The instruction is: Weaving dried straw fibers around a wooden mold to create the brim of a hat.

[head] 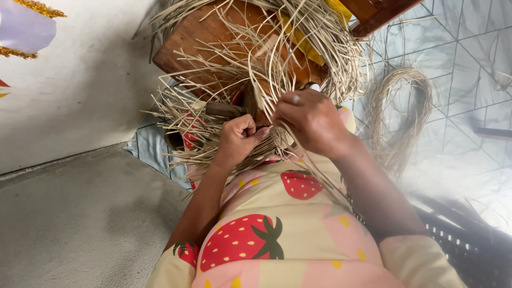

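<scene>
The left hand [238,140] is curling into a loose fist, its fingers pressing together around a few pale straw strands [213,114] just beside the half-woven straw piece [280,136]; the right hand [309,120] is lying over the top of that same piece, fingers bent and pinching thin strands against it, a ring [296,98] showing on one finger; the two hands are sitting close together, almost touching at the knuckles; the woven piece is resting at the near edge of a brown wooden stool [186,42], above the person's lap, and its loose ends are fanning outward over the stool's top and sides in every direction; a dark wooden block [224,110] is lying under the strands just beyond the left hand; a strip of yellow cloth [304,45] is showing through the straw toward the stool's far edge; a separate coil of straw [400,106] is lying on the tiled floor [469,64] well apart on the right; a dark plastic crate [469,245] is standing near the person's right elbow; the person is wearing a strawberry-print garment [277,234]; grey concrete floor [80,224] is spreading out on the left.
</scene>
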